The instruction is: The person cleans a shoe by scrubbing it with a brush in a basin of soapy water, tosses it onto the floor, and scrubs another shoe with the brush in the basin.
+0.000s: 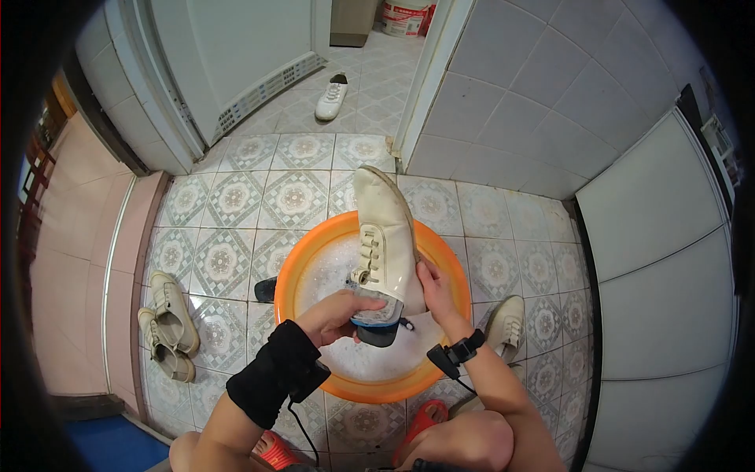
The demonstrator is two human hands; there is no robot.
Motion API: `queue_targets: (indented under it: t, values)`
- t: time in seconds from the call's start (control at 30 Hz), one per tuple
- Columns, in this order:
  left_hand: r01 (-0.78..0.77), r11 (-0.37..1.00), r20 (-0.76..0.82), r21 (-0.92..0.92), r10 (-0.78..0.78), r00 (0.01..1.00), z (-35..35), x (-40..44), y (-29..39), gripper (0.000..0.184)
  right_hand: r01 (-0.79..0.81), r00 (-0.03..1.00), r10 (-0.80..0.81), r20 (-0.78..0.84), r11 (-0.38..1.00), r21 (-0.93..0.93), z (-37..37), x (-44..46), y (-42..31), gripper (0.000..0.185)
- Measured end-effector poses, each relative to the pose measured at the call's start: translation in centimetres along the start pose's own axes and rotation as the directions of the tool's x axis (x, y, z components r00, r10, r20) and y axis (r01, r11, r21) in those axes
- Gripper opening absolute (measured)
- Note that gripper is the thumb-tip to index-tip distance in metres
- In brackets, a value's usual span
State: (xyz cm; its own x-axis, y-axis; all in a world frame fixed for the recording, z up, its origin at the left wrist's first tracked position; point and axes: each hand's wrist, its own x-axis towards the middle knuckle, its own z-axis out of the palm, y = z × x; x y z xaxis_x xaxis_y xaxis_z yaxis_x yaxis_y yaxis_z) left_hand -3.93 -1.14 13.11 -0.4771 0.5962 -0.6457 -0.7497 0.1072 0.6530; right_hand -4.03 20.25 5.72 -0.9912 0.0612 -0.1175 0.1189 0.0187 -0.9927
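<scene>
Your left hand [334, 313] pinches the grey flap [391, 308] at the white shoe's opening, thumb on top, other fingers partly hidden beneath. Your right hand [442, 295] lies against the shoe's side; its fingers are mostly out of sight, so whether they grip cannot be told. The white shoe [397, 259] reaches up and away from your fingers, toe outward, with the orange basin [285, 307] and its suds [322, 271] below them. Best brace the side with your right palm, hold the flap lightly, and tilt the opening so drips fall straight beneath your fingers.
</scene>
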Motion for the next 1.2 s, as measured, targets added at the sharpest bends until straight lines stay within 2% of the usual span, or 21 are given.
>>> queue_targets:
  t: [0.03,0.07,0.13,0.17,0.27,0.57,0.67,0.73,0.77,0.8,0.83,0.87,0.9,0.93,0.97,1.0,1.07,1.1,1.13,1.17,1.2]
  values:
    - [0.007,0.998,0.031,-0.064,-0.005,1.0,0.0,0.2,-0.5,0.034,0.119,0.992,-0.121,-0.031,0.99,-0.07,-0.2,0.2,0.0,0.041]
    - [0.015,0.992,0.061,-0.127,-0.007,0.998,-0.1,0.4,-0.8,0.036,0.118,0.992,-0.12,-0.031,0.991,-0.07,-0.2,0.3,0.0,0.041]
    - [0.052,0.996,0.067,-0.066,-0.047,0.997,-0.1,0.1,-0.6,0.037,0.188,0.981,-0.19,-0.033,0.98,-0.067,-0.4,0.4,-0.1,0.039]
    - [0.087,0.996,0.072,-0.005,-0.087,0.994,-0.1,0.0,-0.6,0.039,0.188,0.981,-0.19,-0.033,0.98,-0.067,-0.4,0.4,-0.1,0.039]
    - [0.105,0.994,0.127,0.012,-0.105,0.986,-0.3,0.6,-1.7,0.041,0.162,0.986,-0.162,-0.047,0.987,-0.01,-0.6,0.4,0.3,0.039]
    - [0.163,0.983,0.263,-0.081,-0.137,0.955,0.0,1.7,-3.8,0.042,0.11,0.988,-0.113,-0.107,0.993,-0.03,-1.2,0.7,-0.9,0.04]
    - [0.187,0.982,0.239,0.024,-0.187,0.953,-0.4,1.1,-3.6,0.049,0.168,0.975,-0.185,-0.124,0.976,-0.141,-2.6,2.0,0.5,0.041]
    - [0.23,0.884,0.262,0.408,-0.354,0.898,-0.1,0.5,-3.4,0.056,0.093,0.952,-0.139,-0.272,0.98,-0.177,-4.1,3.8,1.8,0.042]
    - [0.149,0.921,0.244,0.361,-0.247,0.938,-0.5,1.1,-5.2,0.053,0.091,0.952,-0.138,-0.273,0.98,-0.175,-5.2,4.2,1.7,0.042]
    - [0.152,0.92,0.243,0.361,-0.25,0.937,-1.1,1.3,-5.4,0.053,-0.04,0.956,0.085,-0.279,0.986,0.162,-6.0,4.3,0.7,0.045]
    - [0.142,0.907,0.209,0.395,-0.239,0.948,-1.8,1.4,-5.3,0.048,-0.164,0.932,0.294,-0.212,0.863,0.477,-6.5,4.3,0.1,0.047]
    - [0.132,0.893,0.175,0.43,-0.226,0.958,-2.4,1.3,-5.1,0.045,-0.164,0.932,0.294,-0.211,0.863,0.478,-6.6,4.0,-0.1,0.047]
    - [0.131,0.893,0.176,0.43,-0.225,0.958,-3.3,1.0,-4.9,0.045,-0.161,0.944,0.3,-0.139,0.783,0.601,-6.7,3.6,0.0,0.048]
    - [0.138,0.907,0.078,0.398,-0.183,0.98,-4.2,0.7,-4.7,0.045,-0.162,0.953,0.295,-0.067,0.685,0.71,-6.8,3.2,0.1,0.049]
    - [0.139,0.92,-0.021,0.365,-0.142,0.99,-4.8,0.6,-4.3,0.046,-0.16,0.954,0.293,-0.069,0.687,0.709,-6.8,2.8,0.3,0.049]
    - [0.137,0.921,-0.019,0.364,-0.14,0.99,-4.9,0.7,-3.8,0.046,-0.185,0.948,0.313,-0.064,0.7,0.69,-6.7,2.3,0.5,0.049]
    - [0.406,0.651,-0.301,0.641,-0.274,0.914,-5.1,0.7,-3.1,0.057,-0.238,0.933,0.356,-0.053,0.719,0.653,-6.1,1.6,1.1,0.048]
    - [0.407,0.652,-0.3,0.639,-0.276,0.913,-4.9,1.1,-4.3,0.057,-0.24,0.932,0.358,-0.052,0.719,0.652,-5.9,1.4,1.1,0.048]
    - [0.401,0.452,-0.472,0.797,0.052,0.88,-4.5,1.7,-6.2,0.06,-0.257,0.933,0.36,-0.019,0.701,0.666,-5.6,1.1,0.9,0.047]
    - [0.455,0.211,-0.501,0.865,0.404,0.765,-4.4,2.2,-7.7,0.066,-0.274,0.933,0.36,0.015,0.682,0.679,-5.3,0.9,0.6,0.047]
    - [0.455,0.212,-0.501,0.865,0.404,0.765,-3.7,2.4,-7.7,0.066,-0.274,0.933,0.36,0.015,0.682,0.678,-5.2,0.7,0.7,0.047]
